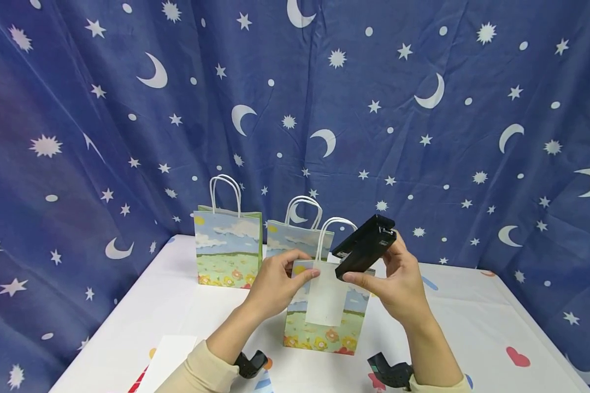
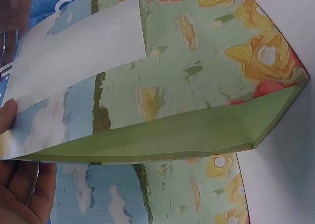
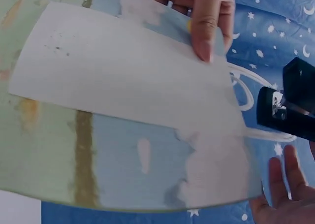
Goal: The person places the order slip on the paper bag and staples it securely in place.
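A paper gift bag (image 1: pixel 297 322) printed with flowers and sky stands in front of me, its white handles up. Flat against its front lies a white paper strip (image 1: pixel 324 303), reaching down from the top edge. My left hand (image 1: pixel 277 278) pinches the strip and the bag's rim, thumb in front and fingers behind, as the left wrist view also shows. In my right hand (image 1: pixel 398 278) is a black stapler (image 1: pixel 366 248), tilted, its jaws apart close over the rim beside the handle. The right wrist view shows the stapler's front end (image 3: pixel 268 108) just beyond the rim.
Two similar bags stand behind, one at the left (image 1: pixel 228 245) and another (image 1: pixel 280 234) partly hidden by the front bag. A white sheet (image 1: pixel 169 360) lies at the table's front left. A blue curtain (image 1: pixel 354 136) with moons and stars hangs behind the table.
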A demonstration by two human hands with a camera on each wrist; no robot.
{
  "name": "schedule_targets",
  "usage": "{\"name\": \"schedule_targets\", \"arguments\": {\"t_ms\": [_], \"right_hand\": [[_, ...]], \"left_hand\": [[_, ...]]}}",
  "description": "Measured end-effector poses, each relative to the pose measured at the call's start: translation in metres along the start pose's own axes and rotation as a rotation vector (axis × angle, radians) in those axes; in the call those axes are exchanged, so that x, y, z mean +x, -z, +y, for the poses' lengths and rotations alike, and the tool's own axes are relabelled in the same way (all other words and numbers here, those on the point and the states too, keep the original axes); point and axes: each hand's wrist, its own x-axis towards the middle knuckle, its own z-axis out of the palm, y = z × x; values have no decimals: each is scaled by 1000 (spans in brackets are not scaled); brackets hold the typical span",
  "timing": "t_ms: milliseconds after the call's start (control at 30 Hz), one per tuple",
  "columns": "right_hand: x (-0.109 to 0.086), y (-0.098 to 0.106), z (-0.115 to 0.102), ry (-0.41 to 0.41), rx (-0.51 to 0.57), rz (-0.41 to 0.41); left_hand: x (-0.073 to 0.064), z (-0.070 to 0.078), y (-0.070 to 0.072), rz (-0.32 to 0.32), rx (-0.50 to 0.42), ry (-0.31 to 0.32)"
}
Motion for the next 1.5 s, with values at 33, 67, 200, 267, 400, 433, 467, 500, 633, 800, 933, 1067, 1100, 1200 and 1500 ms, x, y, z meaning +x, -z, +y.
{"name": "schedule_targets", "arguments": {"t_ms": [33,67,200,267,400,433,467,500,633,800,933,1067,1100,1200,1500], "right_hand": [[0,-2,1,-1,-26,-7],[0,-3,3,-1,-55,-17],[1,-8,8,-40,-90,-48],[2,-10,11,-73,-90,-59],[3,-12,14,-116,-103,-79],[3,-13,15,-117,-107,-84],[3,-13,15,-115,-117,-88],[3,-14,15,-113,-126,-91],[3,-14,17,-105,-157,-90],[1,-13,18,-119,-210,-64],[3,-12,18,-130,-187,-69],[3,-13,19,-132,-164,-75],[3,-13,20,-137,-159,-76],[2,-13,22,-154,-149,-78],[1,-15,24,-171,-147,-86]], "left_hand": [[0,0,0,-2,0,1],[0,0,-1,-3,0,2],[-1,1,-1,-9,-4,1],[0,1,-1,-8,-4,-1],[0,2,0,-2,3,-5],[0,2,0,-1,5,-7],[0,2,0,0,8,-7],[0,2,0,0,8,-8],[1,1,0,3,10,-12],[1,0,-1,-1,12,-9],[1,0,-1,-3,7,-4],[1,0,-1,1,0,8],[1,0,-1,2,1,11],[1,-1,-2,2,4,14],[1,-1,-2,10,3,0]]}}
